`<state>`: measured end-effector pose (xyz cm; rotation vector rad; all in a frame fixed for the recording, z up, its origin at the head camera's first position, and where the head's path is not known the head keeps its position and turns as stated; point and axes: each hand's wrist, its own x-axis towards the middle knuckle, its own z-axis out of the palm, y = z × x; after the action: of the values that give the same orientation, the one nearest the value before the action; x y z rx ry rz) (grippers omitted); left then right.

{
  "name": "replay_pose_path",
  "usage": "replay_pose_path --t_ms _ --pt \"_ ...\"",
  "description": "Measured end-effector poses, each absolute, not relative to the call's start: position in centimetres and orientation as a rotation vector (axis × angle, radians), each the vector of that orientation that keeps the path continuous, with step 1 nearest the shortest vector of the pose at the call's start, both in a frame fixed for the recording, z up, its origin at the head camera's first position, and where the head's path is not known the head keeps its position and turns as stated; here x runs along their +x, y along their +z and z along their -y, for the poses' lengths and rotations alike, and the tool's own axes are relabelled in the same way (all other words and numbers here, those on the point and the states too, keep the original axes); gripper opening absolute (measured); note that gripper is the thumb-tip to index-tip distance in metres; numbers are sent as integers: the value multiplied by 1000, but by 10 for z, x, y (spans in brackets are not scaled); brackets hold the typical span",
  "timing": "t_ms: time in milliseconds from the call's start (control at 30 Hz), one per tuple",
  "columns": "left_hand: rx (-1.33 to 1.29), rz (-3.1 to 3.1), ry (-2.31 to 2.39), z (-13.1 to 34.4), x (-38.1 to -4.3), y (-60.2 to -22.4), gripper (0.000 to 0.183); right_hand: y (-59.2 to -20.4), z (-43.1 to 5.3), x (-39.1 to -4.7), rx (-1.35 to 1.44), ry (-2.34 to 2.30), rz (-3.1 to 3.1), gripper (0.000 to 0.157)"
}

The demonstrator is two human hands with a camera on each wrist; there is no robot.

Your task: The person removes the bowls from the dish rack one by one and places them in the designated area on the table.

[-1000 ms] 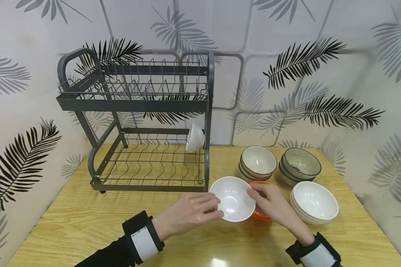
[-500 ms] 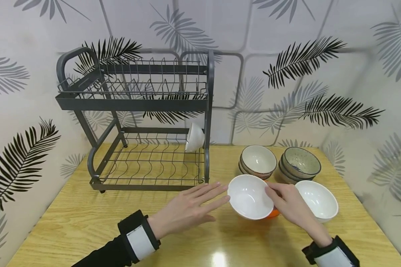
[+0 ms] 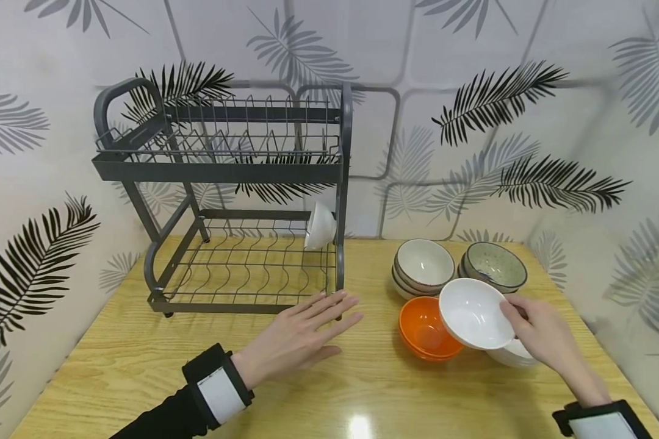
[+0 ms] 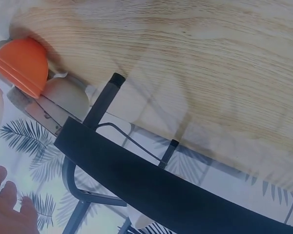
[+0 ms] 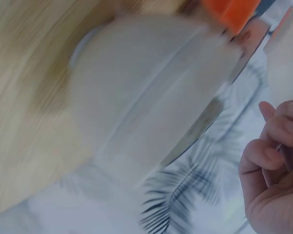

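Observation:
A white bowl is pinched at its right rim by my right hand, tilted, its inside facing the head camera. It overlaps the stacked white bowls below it and the right edge of the stacked orange bowls. In the right wrist view, curled fingers meet the held bowl at the frame's edge, above the blurred white stack. My left hand is held over the table with fingers spread and nothing in them, before the lower right front corner of the dark dish rack.
Another white bowl stands on edge at the right end of the rack's lower tier. Behind the orange bowls are stacked cream bowls and stacked speckled grey-green bowls. A patterned wall closes off the back of the wooden table.
My right hand has carried the white bowl rightward, from in front of the rack's right end to over the white stack. The left hand has come off the bowl, drawing slightly left with fingers extended.

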<state>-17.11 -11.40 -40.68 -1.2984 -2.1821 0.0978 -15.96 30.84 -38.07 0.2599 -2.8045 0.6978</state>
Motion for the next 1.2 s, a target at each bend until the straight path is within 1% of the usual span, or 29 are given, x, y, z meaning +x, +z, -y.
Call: replay_pose_path --t_ms 167,367,467,667,900,1067,1133,1200 --pt "-1284 2218 121 117 -172 -407 69 -379 -334 -162 220 626 2831 31" --pt "-1262 2231 124 119 -174 -407 69 -380 -361 -168 117 540 2910 39" --pt "-1253 2221 118 121 -175 -407 69 -383 -372 -168 69 487 2921 39" --pt "-1236 2268 100 124 -176 -406 70 -395 -384 -169 86 395 2902 34" --pt "-1227 2310 91 126 -177 -406 69 -405 -389 -170 49 310 2939 37" --pt "-1213 2487 -111 128 -179 -405 68 -407 -390 -169 3 334 2953 51" --pt "-1189 2572 -256 130 -180 -404 69 -408 -390 -168 -3 352 2924 53" --pt "-1150 2631 -393 131 -182 -403 69 -410 -388 -166 15 367 2861 50"
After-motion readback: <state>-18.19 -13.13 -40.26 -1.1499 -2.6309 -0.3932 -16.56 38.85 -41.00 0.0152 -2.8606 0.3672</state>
